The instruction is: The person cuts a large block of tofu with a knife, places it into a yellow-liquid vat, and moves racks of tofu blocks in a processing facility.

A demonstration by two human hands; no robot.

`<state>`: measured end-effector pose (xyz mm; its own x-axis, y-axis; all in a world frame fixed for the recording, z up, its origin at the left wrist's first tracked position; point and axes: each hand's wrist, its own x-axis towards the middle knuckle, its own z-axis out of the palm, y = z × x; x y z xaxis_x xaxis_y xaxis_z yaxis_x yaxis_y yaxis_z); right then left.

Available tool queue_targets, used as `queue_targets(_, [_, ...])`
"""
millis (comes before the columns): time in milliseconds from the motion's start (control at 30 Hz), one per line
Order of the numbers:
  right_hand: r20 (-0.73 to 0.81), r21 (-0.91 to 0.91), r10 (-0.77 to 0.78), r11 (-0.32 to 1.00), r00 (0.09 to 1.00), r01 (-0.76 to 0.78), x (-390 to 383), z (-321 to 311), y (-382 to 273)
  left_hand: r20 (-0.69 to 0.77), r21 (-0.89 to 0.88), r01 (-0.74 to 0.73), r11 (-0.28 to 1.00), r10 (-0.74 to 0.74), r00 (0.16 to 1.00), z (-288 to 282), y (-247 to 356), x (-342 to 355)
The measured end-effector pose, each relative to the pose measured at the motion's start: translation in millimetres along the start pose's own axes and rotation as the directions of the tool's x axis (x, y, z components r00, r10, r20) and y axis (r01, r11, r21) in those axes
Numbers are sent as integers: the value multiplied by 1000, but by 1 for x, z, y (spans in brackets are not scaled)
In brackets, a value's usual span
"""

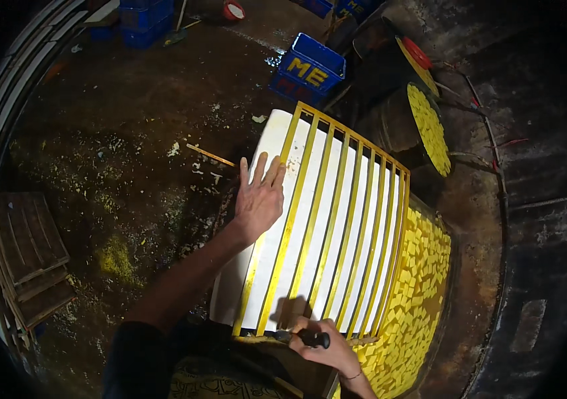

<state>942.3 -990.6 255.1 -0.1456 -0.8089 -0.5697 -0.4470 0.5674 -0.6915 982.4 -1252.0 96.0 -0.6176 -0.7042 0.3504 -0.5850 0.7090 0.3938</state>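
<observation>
A large smooth white slab [271,136] lies in front of me under a yellow slatted frame [315,199]. The slats run lengthwise from the near edge to the far edge. My left hand [260,206] rests flat on the slab's left side, fingers spread, the fingertips by the outermost slats. At the near edge, my right hand [328,349] is wrapped round the black handle of a knife [314,338]. Its blade is hard to make out there, and a dark shadow falls on the white surface beside it.
Right of the slab, a vat holds many yellow cubes [416,279]; another round container of yellow pieces [428,126] stands farther back. Blue crates [316,60] are stacked beyond the frame. Wooden boards [27,233] lie at left. Scraps litter the wet floor [130,166]. A pipe [489,126] runs along the right.
</observation>
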Motion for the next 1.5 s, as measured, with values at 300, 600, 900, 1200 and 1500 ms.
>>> queue_targets(300, [-571,-489,-670,742,474,459,284,-148,-86,-51,-15,18,1000,-18,999,-5,-4,-7])
queue_targets(600, [-410,-189,-303,951,860,245,198,-54,-49,-25,-23,50,998,-51,998,3,-25,-13])
queue_targets(900, [-182,392,-164,892,970,225,39,-11,-26,-57,-81,-2,997,-3,998,3,-4,0])
queue_targets(1200, [-525,-614,-716,693,460,377,341,-152,-110,-6,-94,5,996,-5,1000,1,4,-5])
queue_targets(1500, [-404,-536,-594,770,696,346,233,-49,-100,137,-164,145,976,-123,983,-34,-8,-68])
